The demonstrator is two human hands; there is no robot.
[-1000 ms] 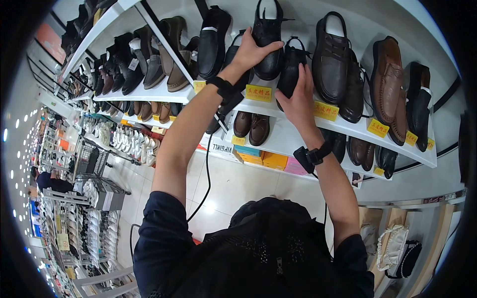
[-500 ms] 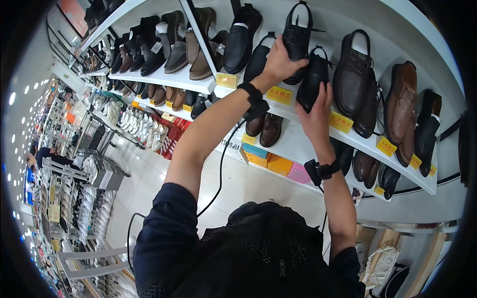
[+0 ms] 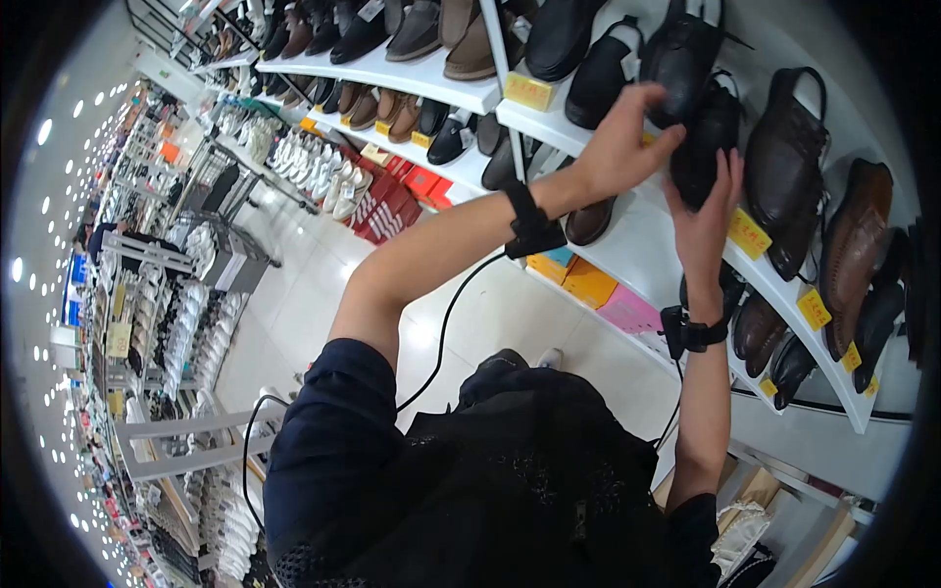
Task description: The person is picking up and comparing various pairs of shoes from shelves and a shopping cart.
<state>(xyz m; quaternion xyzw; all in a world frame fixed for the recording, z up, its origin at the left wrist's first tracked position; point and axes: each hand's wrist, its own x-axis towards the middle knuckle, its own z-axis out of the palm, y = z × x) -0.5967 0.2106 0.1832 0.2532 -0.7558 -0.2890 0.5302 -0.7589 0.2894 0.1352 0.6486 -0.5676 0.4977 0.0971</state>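
My left hand [image 3: 632,142] is on the upper shelf, thumb and fingers spread. Its fingertips are at the toe of a black shoe [image 3: 683,59] propped with its toe toward me; whether they touch it is hard to tell. Just right of that shoe stands a second black shoe [image 3: 708,142]. My right hand [image 3: 702,220] holds its toe end from below, thumb on the left side and fingers on the right. Each wrist wears a black strap with a small box and a cable.
A white shelf [image 3: 627,220] bears more shoes, including a dark brown shoe [image 3: 784,162] and a brown loafer [image 3: 856,255]. Yellow tags [image 3: 529,91] line its edge. Underneath are coloured boxes [image 3: 588,284]. A metal cart [image 3: 230,245] stands in the aisle at left.
The view has shifted, so the shelf appears farther right and higher. My left hand has loosened from the left black shoe, its fingers now near the toe. My right hand stays on the other shoe.
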